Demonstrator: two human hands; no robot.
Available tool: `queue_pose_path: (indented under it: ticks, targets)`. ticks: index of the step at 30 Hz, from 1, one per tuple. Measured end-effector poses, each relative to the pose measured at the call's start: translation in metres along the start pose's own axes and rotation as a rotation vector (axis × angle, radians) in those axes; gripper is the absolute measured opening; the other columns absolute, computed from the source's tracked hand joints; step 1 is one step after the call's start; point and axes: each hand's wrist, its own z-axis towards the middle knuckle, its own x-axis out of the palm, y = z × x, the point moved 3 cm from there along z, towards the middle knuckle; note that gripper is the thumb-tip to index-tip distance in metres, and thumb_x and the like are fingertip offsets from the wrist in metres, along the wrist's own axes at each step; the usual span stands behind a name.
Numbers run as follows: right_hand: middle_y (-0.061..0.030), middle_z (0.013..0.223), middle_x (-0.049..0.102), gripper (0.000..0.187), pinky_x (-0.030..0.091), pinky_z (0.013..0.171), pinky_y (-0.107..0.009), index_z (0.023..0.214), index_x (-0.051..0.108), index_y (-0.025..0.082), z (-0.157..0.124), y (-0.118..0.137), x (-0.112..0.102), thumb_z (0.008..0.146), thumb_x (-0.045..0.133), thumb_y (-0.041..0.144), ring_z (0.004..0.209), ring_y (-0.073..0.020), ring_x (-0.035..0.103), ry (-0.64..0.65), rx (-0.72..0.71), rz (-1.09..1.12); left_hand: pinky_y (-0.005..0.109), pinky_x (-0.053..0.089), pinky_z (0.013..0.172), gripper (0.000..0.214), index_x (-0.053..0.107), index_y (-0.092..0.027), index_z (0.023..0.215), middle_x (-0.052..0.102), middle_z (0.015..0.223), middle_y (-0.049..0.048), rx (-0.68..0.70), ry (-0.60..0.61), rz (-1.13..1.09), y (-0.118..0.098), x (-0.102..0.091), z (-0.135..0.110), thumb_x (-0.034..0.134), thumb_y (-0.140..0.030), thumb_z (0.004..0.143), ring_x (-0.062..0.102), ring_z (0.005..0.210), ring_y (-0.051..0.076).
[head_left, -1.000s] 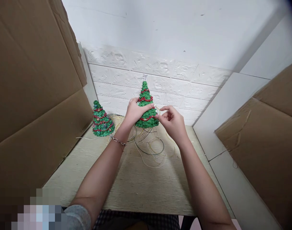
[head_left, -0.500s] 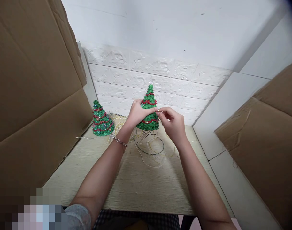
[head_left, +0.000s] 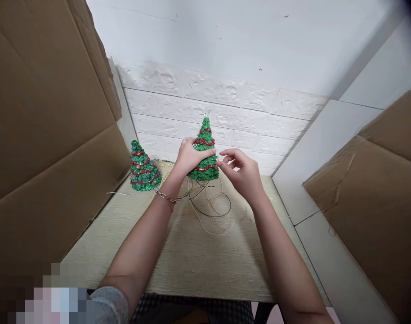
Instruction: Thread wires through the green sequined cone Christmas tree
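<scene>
My left hand (head_left: 194, 157) wraps the right side of a green ceramic Christmas tree (head_left: 204, 155) with red garlands and a small transparent star on top. The tree's base sits just above the tabletop or on it; I cannot tell which. My right hand (head_left: 241, 173) is at the tree's right side, thumb and forefinger apart, close to a tiny bright bit on its surface. A second, similar tree (head_left: 143, 168) stands to the left, untouched. A tangle of thin wires (head_left: 212, 211) runs from beneath the trees across the table.
The pale textured tabletop (head_left: 188, 265) ends at a white brick-pattern wall panel (head_left: 205, 101). Brown cardboard sheets (head_left: 46, 112) stand along the left, with more cardboard (head_left: 364, 211) on the right. A chain bracelet (head_left: 167, 196) circles my left wrist.
The held tree has swung left and stands straighter than half a second ago. My right hand has moved left, and its fingers have spread from a near pinch.
</scene>
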Motion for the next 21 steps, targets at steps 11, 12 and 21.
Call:
queue_pose_path:
  ticks: [11,12,21]
  targets:
    - [-0.0028,0.071,0.065,0.016,0.042,0.061,-0.027,0.080,0.069,0.020,-0.001,-0.002,0.008,0.083,0.056,0.028,0.062,-0.0132,0.054,-0.091,-0.155,-0.197,0.039,0.036,0.102,0.063,0.056,-0.013,0.103,0.053,0.118,0.0165,0.026,0.040,0.027,-0.003,0.008,-0.004,0.078,-0.046,0.053,0.048,0.118,0.031]
    - [-0.0032,0.071,0.066,0.016,0.042,0.061,-0.027,0.075,0.069,0.020,0.000,-0.002,0.007,0.083,0.056,0.027,0.062,-0.0133,0.054,-0.099,-0.147,-0.182,0.039,0.036,0.102,0.065,0.056,-0.013,0.105,0.052,0.119,0.0172,0.025,0.048,0.039,-0.003,0.008,-0.004,0.077,-0.047,0.054,0.048,0.118,0.031]
    - [0.0002,0.064,0.061,0.031,0.041,0.053,-0.024,0.072,0.067,0.016,0.007,-0.024,0.002,0.067,0.069,0.046,0.051,-0.0075,0.048,0.064,0.310,0.515,0.042,0.039,0.098,0.068,0.059,-0.010,0.102,0.055,0.114,0.0198,0.008,0.001,0.012,0.000,-0.001,-0.001,0.077,-0.053,0.053,0.052,0.113,0.033]
